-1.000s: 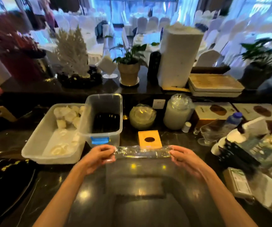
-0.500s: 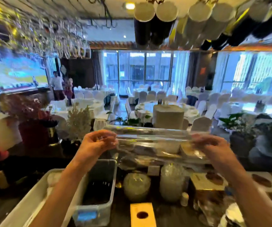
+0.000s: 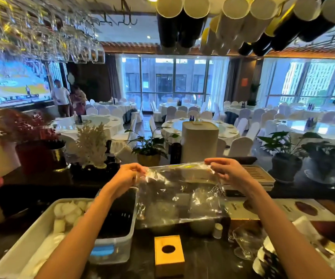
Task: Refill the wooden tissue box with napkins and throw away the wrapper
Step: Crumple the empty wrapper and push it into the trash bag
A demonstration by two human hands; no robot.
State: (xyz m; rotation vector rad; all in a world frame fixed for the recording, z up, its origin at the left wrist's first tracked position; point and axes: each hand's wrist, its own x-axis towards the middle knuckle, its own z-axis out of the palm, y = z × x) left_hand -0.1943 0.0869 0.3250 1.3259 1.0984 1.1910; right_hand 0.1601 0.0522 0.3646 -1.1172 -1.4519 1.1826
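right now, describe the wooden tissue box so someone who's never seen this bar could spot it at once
On the dark bar counter, look at the near edge, right of the clear plastic tub. The wooden tissue box stands there alone: a small yellow-orange cube, the only one with a dark oval hole in its top.

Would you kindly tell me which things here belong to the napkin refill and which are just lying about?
Job:
wrapper, held by left hand and right hand
tissue box

Lying about:
white tray
clear bin
potted plant
glass
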